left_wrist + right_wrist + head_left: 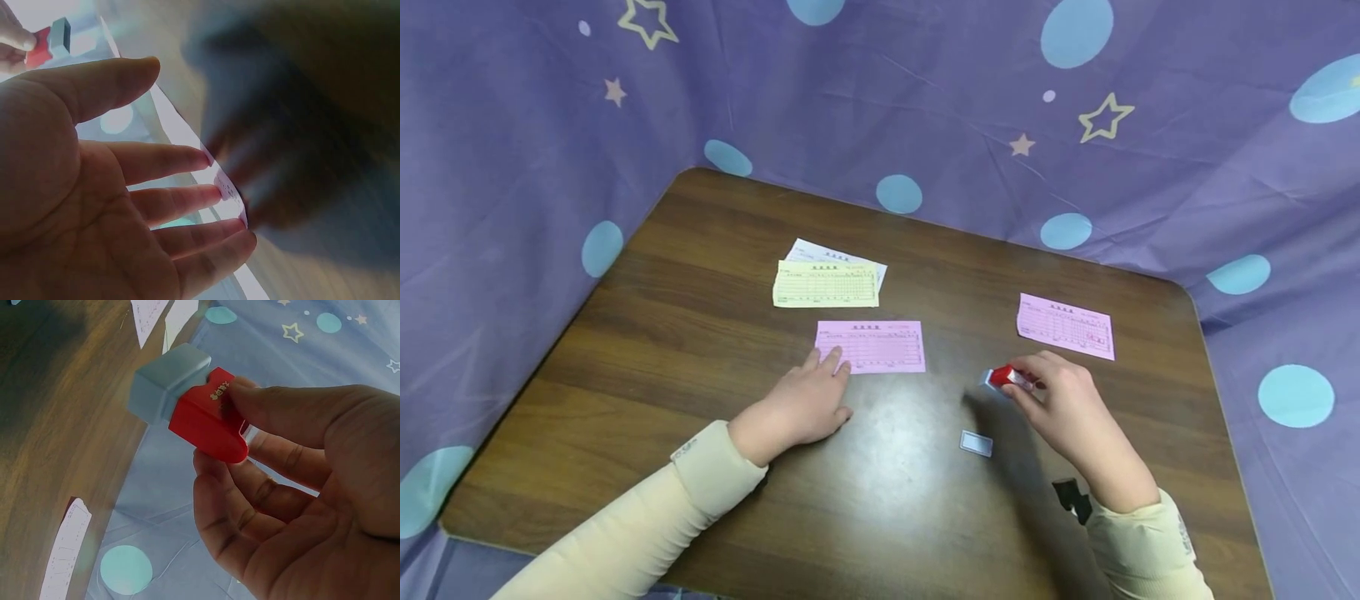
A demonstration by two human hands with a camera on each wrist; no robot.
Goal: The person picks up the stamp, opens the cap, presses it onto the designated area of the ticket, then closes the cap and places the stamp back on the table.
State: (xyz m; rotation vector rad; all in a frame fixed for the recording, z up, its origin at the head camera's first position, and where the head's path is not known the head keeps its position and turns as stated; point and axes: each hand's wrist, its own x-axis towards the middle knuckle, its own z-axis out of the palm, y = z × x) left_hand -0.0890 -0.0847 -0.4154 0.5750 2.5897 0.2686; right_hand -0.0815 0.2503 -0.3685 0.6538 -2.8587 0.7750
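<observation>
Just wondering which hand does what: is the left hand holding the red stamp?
No, the right hand holds the red stamp, while the left hand touches a pink slip.

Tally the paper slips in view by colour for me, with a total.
Pink: 2, the near slip under the left hand and the right-side slip
Yellow slip: 1
White slip: 1
Total: 4

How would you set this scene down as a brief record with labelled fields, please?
Left hand: touches the lower left of the front pink slip
Right hand: holds a red-and-grey stamp
Behind: yellow slip partly covering a white slip
To the right: second pink slip, bearing red marks
Loose item: small pale rectangle
Surface: brown table
Backdrop: patterned purple fabric
</observation>
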